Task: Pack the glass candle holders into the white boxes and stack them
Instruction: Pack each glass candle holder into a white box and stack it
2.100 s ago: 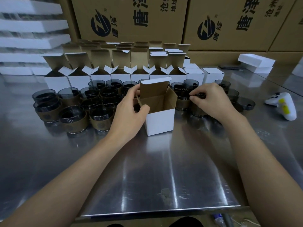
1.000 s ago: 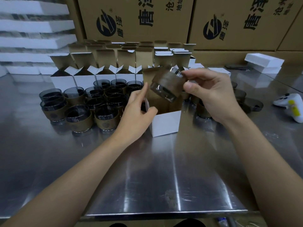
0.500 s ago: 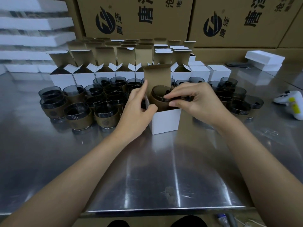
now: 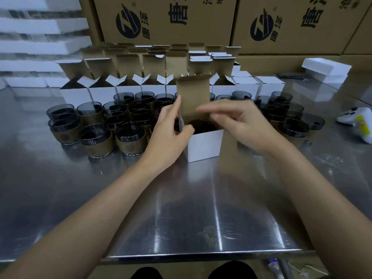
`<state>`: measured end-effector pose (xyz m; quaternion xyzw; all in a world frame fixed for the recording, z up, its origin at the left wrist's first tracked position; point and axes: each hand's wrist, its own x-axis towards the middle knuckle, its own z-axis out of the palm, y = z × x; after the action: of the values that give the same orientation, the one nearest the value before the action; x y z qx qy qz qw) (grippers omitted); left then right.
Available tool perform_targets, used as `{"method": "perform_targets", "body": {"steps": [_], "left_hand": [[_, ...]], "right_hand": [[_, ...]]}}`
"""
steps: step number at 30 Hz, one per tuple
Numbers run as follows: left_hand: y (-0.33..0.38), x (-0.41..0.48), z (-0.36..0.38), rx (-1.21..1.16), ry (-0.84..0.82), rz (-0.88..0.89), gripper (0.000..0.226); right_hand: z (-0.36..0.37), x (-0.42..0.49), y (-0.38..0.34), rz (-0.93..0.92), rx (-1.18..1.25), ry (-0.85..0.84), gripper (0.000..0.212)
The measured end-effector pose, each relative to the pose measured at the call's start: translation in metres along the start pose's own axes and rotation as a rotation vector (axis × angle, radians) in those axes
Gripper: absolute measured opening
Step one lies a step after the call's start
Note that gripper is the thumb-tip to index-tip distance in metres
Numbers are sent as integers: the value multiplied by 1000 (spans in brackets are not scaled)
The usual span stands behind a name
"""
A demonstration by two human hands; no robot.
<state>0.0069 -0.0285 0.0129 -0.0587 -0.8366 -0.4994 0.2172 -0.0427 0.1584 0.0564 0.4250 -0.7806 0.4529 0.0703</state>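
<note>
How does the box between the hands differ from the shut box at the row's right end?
The box between the hands has its lid up; the right-end box is closed. The first shows a candle holder inside; the other's contents are hidden. The left hand holds the first; nothing touches the other. Both are white, upright.

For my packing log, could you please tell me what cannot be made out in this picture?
- Head view, candle holder: only its dark rim shows; the front white box hides the rest.
- Head view, right hand: fingers motion-blurred, contact with the box unclear.
- Head view, cardboard cartons: print cut off by the top edge.
</note>
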Motion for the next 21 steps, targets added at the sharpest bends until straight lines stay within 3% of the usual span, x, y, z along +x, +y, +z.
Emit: {"method": "perform_targets", "body": {"steps": [3, 5, 8, 12, 21], "left_hand": [[1, 0, -1, 22, -11, -7, 70], [3, 0, -1, 18, -15, -12, 70], [4, 0, -2, -13, -22, -25, 70], [5, 0, -3, -40, -21, -38, 68], [6, 0, -3, -186, -16, -44, 55]], "right_hand": [[-6, 5, 6, 99, 239, 336, 40], [-11, 7, 13, 283, 402, 455, 42], [-13, 6, 21, 537, 463, 298, 37], [-9, 6, 25, 601, 487, 60, 32], [4, 6, 25, 578, 399, 29, 32]]}}
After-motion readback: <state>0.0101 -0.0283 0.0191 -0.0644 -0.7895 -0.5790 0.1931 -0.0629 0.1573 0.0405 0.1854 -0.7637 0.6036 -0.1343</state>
